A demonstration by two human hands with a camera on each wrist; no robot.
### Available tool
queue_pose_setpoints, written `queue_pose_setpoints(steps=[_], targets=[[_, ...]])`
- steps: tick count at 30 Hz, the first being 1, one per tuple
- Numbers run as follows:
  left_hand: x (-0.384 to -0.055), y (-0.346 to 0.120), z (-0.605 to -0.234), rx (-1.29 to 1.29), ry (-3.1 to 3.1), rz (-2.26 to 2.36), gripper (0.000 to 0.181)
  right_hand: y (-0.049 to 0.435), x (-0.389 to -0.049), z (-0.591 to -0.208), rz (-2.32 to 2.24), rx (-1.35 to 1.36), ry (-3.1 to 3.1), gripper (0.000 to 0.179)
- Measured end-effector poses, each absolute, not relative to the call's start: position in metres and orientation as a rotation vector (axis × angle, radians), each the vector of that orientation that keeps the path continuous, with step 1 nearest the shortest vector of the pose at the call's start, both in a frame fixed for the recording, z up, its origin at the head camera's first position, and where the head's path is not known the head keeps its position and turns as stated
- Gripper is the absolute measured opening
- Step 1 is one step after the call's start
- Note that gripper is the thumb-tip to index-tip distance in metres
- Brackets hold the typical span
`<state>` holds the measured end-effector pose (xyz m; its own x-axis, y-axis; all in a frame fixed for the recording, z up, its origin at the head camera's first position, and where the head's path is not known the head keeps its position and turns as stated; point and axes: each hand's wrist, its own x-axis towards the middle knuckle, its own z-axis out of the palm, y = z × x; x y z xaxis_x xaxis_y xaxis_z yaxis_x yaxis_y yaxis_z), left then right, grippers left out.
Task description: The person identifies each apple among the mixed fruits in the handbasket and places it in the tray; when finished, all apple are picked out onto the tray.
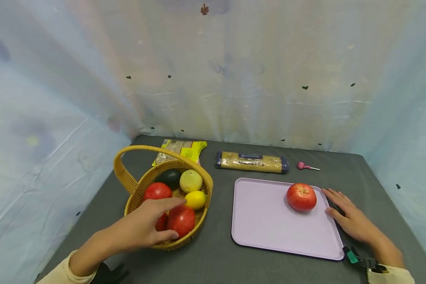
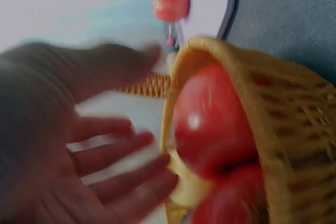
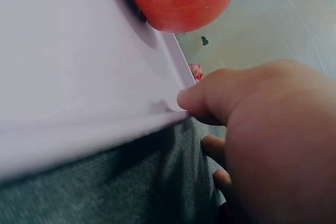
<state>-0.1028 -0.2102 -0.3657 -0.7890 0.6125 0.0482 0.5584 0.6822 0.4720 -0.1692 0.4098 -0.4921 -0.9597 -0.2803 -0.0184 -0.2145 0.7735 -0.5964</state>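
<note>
My left hand (image 1: pixel 147 225) reaches over the front of a yellow wicker basket (image 1: pixel 210 185), thumb and fingers spread apart. Nearest to it is a round red fruit (image 1: pixel 181 221); in the left wrist view a gap shows between the fingers and this red fruit (image 2: pixel 212 121). Other red fruits (image 1: pixel 157 191) lie in the basket, partly hidden by the hand. My right hand (image 1: pixel 353 219) rests at the right side of a pale purple tray (image 1: pixel 266 221), its thumb at the rim (image 3: pixel 181 111) and its fingers outside it. A red apple (image 1: pixel 301 197) sits on the tray, near that hand.
The basket also holds a lemon (image 1: pixel 195 200), a yellow-green round fruit (image 1: pixel 191 181) and a dark green fruit (image 1: pixel 169 178), under a tall arched handle (image 1: pixel 142 148). Behind are a yellow bag (image 1: pixel 184 148), a spaghetti pack (image 1: pixel 252 162) and a pink lollipop (image 1: pixel 301 165).
</note>
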Motion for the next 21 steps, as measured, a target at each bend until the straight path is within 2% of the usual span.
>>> queue_pose_setpoints(steps=[12,21], targets=[[-0.109,-0.167,-0.372,0.857,2.799,0.219,0.072,0.408,-0.17,-0.491,-0.927,-0.393,2.865,0.069],[-0.115,-0.161,-0.373,0.792,2.75,0.192,0.071,0.408,-0.17,-0.492,-0.933,-0.397,2.864,0.069]])
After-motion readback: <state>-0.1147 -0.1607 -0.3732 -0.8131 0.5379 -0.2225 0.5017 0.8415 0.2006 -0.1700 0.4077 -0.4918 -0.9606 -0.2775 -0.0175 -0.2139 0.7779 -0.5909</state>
